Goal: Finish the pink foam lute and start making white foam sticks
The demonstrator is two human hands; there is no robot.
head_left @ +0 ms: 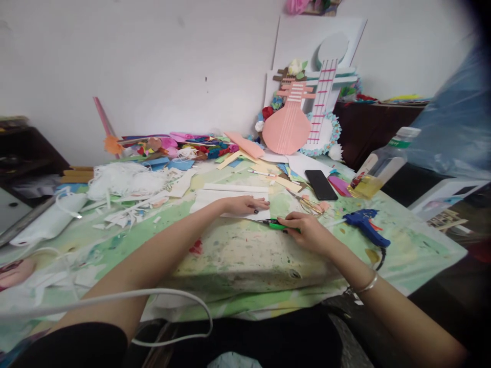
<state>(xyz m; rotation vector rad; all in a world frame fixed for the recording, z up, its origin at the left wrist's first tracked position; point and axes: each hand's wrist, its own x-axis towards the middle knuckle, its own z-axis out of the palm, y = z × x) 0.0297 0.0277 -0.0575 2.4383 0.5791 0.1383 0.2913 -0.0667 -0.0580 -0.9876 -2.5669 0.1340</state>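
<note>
My left hand (247, 205) lies flat on a sheet of white paper (207, 200), fingers stretched toward the right. In my right hand (307, 231) is a slim green utility knife (275, 224), gripped near the paper's lower right corner. Its dark front end points left at the sheet's near edge; the tip is too small to make out. Just beyond my right hand, a pair of gold-handled scissors (309, 204) rests on the table.
A black phone (321, 185), a blue glue gun (366, 226) and a bottle of yellow liquid (378, 171) occupy the right side. Paper instruments (287, 128) lean on the wall. White strips (126, 179) heap at left, beside a white power strip (49, 220). A white cable (153, 292) loops in front.
</note>
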